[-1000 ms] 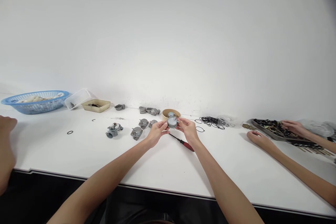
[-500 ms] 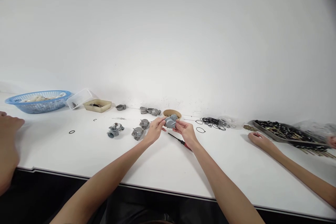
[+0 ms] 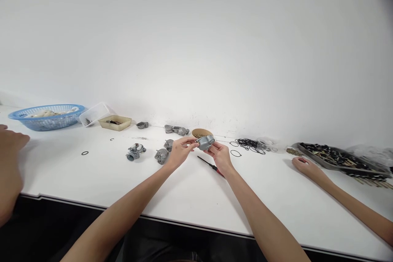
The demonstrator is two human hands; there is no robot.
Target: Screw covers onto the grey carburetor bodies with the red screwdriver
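Observation:
A grey metal carburetor float bowl [image 3: 205, 142] is held above the table between both my hands. My left hand [image 3: 181, 152] pinches its left side with thumb and fingers. On its right and underneath, the fingers of my right hand [image 3: 221, 157] are closed round it. Below, a screwdriver [image 3: 211, 166] with a red and black handle lies on the table, its dark shaft pointing away to the left. Two carburetor parts, one at the front [image 3: 161, 156] and one behind [image 3: 168, 144], sit just left of my left hand. Farther left stands a carburetor body [image 3: 135, 152].
Behind my hands is a round tub [image 3: 202, 132] of small brass parts. Black rubber rings [image 3: 248, 144] and a metal tray [image 3: 330, 164] lie right, near a co-worker's hand [image 3: 303, 164]. Another person's hand [image 3: 12, 143], a blue basket [image 3: 50, 123] and a yellowish tray [image 3: 116, 124] are left.
The float bowl has been turned in my hands, so its side and rim now show more. It has shifted slightly right. Both hands keep their hold.

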